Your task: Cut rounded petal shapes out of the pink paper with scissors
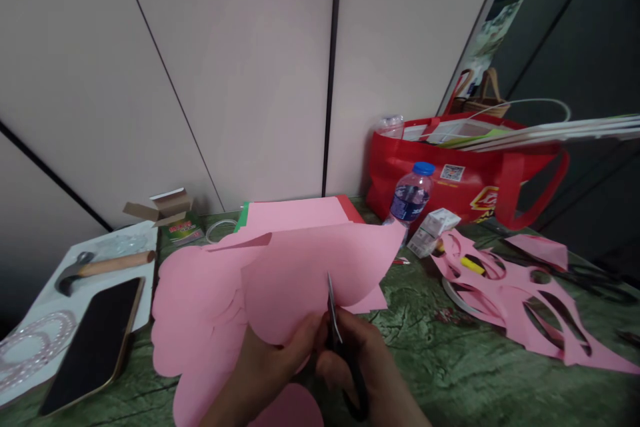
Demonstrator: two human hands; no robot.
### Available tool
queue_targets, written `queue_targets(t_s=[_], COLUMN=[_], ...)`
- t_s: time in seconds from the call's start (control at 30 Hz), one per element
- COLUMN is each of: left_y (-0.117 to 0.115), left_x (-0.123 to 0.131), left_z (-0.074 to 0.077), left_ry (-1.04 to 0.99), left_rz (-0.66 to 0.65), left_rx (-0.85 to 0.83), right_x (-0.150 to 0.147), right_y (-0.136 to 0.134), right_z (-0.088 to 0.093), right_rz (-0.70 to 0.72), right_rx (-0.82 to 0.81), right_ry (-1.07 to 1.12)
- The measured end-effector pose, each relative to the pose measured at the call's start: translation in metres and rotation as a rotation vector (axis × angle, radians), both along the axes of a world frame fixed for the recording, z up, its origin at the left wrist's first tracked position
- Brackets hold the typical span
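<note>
My left hand [280,364] pinches the lower edge of a pink paper sheet [295,274], which is raised above the table and curls along its top. In my right hand [363,354] is a pair of scissors [353,377] with black handles. Their blades point up and lie against the sheet, one of them showing in front of it. Rounded, scalloped pink paper pieces [195,300] lie beneath and to the left of my hands. Behind the raised sheet rests a stack of coloured paper [295,210], pink on top with green and red edges.
At left are a hammer [107,264], a phone [97,340], beaded strands [37,347] and an opened small box [180,220]. To the right are pink paper offcuts [530,300], a water bottle [413,194], a white carton [433,230] and a red bag [460,170] by the wall.
</note>
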State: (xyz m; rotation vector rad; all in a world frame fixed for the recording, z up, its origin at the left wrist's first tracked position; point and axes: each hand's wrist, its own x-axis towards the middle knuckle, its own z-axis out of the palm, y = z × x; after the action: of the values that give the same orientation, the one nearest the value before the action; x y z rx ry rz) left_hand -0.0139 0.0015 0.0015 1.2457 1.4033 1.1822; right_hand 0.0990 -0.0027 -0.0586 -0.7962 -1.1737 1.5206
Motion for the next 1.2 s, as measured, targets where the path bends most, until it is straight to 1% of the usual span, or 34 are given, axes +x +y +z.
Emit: queue_targets(t_s=[0.13, 0.23, 0.33, 0.43, 0.5, 0.57, 0.67, 0.73, 0.83, 0.9, 0.97, 1.03, 1.1, 1.2], left_y=[0.002, 0.002, 0.002, 0.003, 0.004, 0.004, 0.001, -0.002, -0.006, -0.008, -0.008, -0.007, -0.007, -0.006], left_x=[-0.003, -0.003, -0.001, 0.0, 0.001, 0.003, 0.006, 0.009, 0.013, 0.014, 0.014, 0.013, 0.011, 0.01], left_z=[-0.002, -0.001, 0.0, 0.001, 0.0, -0.001, -0.002, -0.002, -0.003, -0.004, -0.005, -0.005, -0.004, -0.002], left_ry=[0.018, 0.014, -0.017, -0.053, -0.06, -0.058, -0.047, -0.046, -0.035, -0.035, -0.044, -0.046, -0.034, -0.027], left_rz=[-0.044, -0.045, -0.033, 0.0, 0.008, 0.031, 0.133, 0.182, 0.208, 0.202, 0.178, 0.148, 0.145, 0.143], left_rx=[0.016, 0.027, 0.046, 0.084, 0.108, 0.115, 0.083, 0.06, 0.03, 0.011, 0.01, 0.026, 0.03, 0.031], right_x=[-0.001, -0.002, -0.002, -0.002, -0.004, -0.006, -0.008, -0.006, -0.002, 0.001, 0.002, 0.002, 0.002, 0.003], right_y=[-0.003, -0.005, -0.005, -0.006, -0.007, -0.008, -0.008, -0.008, -0.006, -0.005, -0.005, -0.004, -0.004, -0.004], right_z=[0.008, 0.013, 0.016, 0.016, 0.011, 0.004, -0.001, 0.002, 0.014, 0.02, 0.021, 0.019, 0.015, 0.014], right_rz=[-0.05, -0.05, -0.049, -0.043, -0.066, -0.065, -0.042, -0.042, -0.01, 0.025, 0.038, 0.023, 0.023, 0.055], right_rx=[-0.019, -0.034, -0.013, -0.033, -0.062, -0.057, -0.049, -0.044, 0.007, 0.035, 0.031, 0.028, 0.044, 0.052], right_ry=[0.009, 0.008, -0.01, -0.004, 0.023, 0.035, 0.043, 0.066, 0.071, 0.04, 0.043, 0.064, 0.063, 0.023])
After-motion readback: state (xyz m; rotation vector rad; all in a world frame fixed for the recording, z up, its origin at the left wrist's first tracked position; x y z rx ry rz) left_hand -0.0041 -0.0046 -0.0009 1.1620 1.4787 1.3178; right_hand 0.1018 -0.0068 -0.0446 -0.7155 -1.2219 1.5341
